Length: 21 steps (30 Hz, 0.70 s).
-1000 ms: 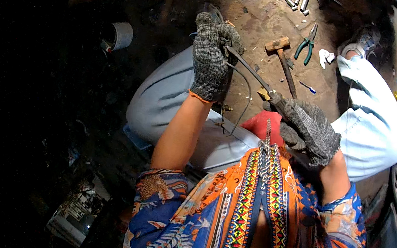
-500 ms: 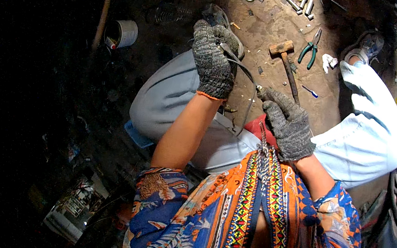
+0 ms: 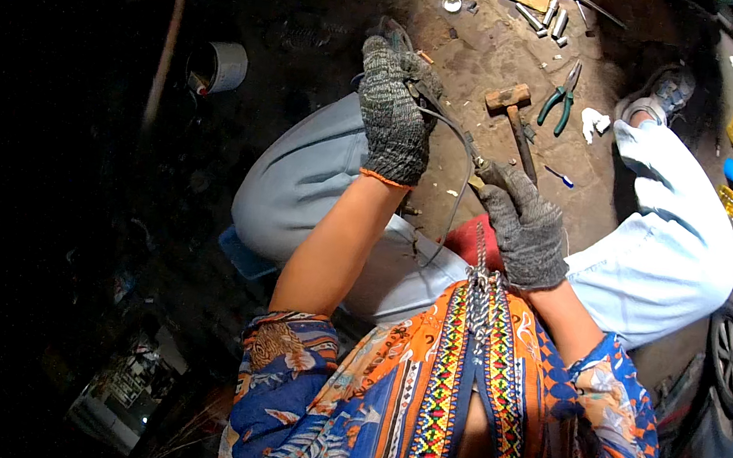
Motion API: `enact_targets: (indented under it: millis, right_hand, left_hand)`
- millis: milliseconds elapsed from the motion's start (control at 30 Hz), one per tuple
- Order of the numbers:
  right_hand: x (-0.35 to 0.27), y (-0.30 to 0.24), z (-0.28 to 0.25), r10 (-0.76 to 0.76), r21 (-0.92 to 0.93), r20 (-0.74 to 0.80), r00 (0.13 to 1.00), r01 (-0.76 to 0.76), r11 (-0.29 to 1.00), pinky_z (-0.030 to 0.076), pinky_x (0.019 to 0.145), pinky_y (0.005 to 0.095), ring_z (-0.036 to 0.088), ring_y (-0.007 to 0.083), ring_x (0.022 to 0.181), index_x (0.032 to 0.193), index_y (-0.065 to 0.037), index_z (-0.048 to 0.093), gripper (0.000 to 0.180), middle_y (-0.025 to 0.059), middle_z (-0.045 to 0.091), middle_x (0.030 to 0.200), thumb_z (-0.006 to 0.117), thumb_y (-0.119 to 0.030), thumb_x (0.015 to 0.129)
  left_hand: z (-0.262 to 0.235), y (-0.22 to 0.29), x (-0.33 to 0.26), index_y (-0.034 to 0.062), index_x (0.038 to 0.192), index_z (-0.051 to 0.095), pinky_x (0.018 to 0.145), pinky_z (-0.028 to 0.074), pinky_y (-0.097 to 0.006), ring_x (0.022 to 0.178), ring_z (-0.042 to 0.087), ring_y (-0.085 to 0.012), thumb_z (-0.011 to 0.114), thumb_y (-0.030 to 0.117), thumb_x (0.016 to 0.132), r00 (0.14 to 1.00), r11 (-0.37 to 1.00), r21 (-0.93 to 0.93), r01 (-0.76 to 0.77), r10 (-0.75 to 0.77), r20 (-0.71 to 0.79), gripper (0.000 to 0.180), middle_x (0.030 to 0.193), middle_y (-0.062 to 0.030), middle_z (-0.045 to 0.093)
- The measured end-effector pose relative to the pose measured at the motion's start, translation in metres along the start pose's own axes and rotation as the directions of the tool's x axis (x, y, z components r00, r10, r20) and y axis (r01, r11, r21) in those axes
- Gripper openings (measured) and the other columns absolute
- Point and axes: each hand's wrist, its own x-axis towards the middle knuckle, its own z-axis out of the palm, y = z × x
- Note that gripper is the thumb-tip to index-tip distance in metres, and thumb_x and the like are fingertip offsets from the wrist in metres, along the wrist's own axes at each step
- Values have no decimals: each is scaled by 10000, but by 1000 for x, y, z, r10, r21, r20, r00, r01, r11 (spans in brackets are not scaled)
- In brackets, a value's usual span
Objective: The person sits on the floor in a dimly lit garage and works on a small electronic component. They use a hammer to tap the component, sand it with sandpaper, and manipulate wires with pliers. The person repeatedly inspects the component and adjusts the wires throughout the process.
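The person sits with knees spread, and the work is in hand between them, over the bare floor [image 3: 471,50]. The left hand [image 3: 395,109], in a grey knitted glove, is at the far end of it, just beyond the left knee, with its fingers curled closed on a thin dark cable [image 3: 461,195]; whatever else lies inside that grip is hidden. The cable runs out of the glove and loops down near the left thigh. The right hand [image 3: 527,221], gloved alike and nearer the body, is closed around the handle end of a long thin tool [image 3: 481,162], its fingers lying forward along it. The shaft slants far and left to the other glove, so the tool seems to be in use rather than laid aside. How far the work has come is hard to judge: nothing looks visibly finished, and the spot where tool and cable meet is covered by the left glove, so what is left cannot be told. On the floor beyond, a hammer [image 3: 508,97] and green-handled pliers [image 3: 558,106] lie out of the hands, with metal cylinders [image 3: 539,19] farther off and a white bucket [image 3: 229,66] to the left.
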Motion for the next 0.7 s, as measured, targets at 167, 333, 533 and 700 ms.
enact_targets:
  millis: [167,333,533,700]
  right_hand:
    - [-2,2,-9,330,262,270,905,-398,879,468,605,309,579,195,633,1047,-22,579,262,118,588,743,481,-203,886]
    - [1,22,-4,-22,106,200,979,0,994,439,562,303,537,168,568,996,-22,581,247,82,546,662,461,-212,895]
    - [15,9,-7,-96,-152,-39,995,89,984,454,598,395,579,338,665,924,-39,605,194,183,585,732,581,-208,833]
    - [26,23,-8,-299,-553,-204,932,142,821,453,569,392,591,322,663,915,-53,610,195,156,596,738,617,-218,813]
  left_hand:
    - [11,3,-7,113,855,541,470,370,-210,550,460,-81,376,264,960,991,979,154,-136,133,28,247,690,4,509]
    - [11,2,-1,110,705,511,469,366,-218,502,455,-102,417,366,938,999,995,102,-18,14,42,359,605,-11,500]
    - [18,3,19,129,656,477,421,342,-233,449,415,-102,422,402,928,997,997,64,-44,40,66,390,555,11,470]
    - [34,-8,28,124,569,488,413,343,-239,423,440,-126,420,458,909,997,999,-25,-31,29,-75,481,504,-12,488]
